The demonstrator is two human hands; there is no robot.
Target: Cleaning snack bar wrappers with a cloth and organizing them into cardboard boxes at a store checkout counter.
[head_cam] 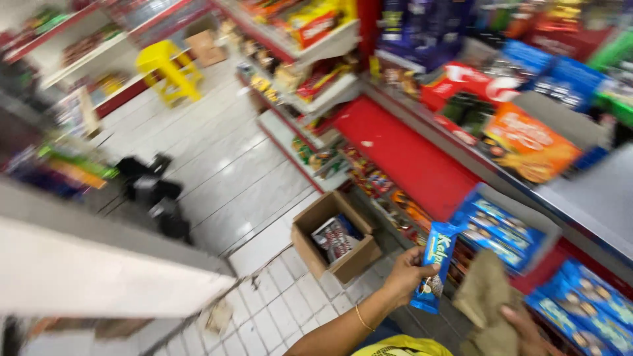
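My left hand (403,277), a thin bangle on its wrist, grips a blue snack packet (436,265) upright in front of the lower shelf. My right hand (527,329) at the bottom right edge holds a crumpled brown cloth (486,300); only part of this hand shows. Just beyond the packet stands a shelf tray of similar blue packets (504,227). More blue packets (587,303) lie on the shelf to the right. An open cardboard box (310,227) with several packets inside sits on the tiled floor to the left of my left hand.
Shop shelves full of snacks run along the right, with a bare red shelf (402,151) and an orange box (527,142). A yellow stool (168,69) stands down the aisle. Dark objects (155,194) lie on the floor. A white counter (99,270) fills the left.
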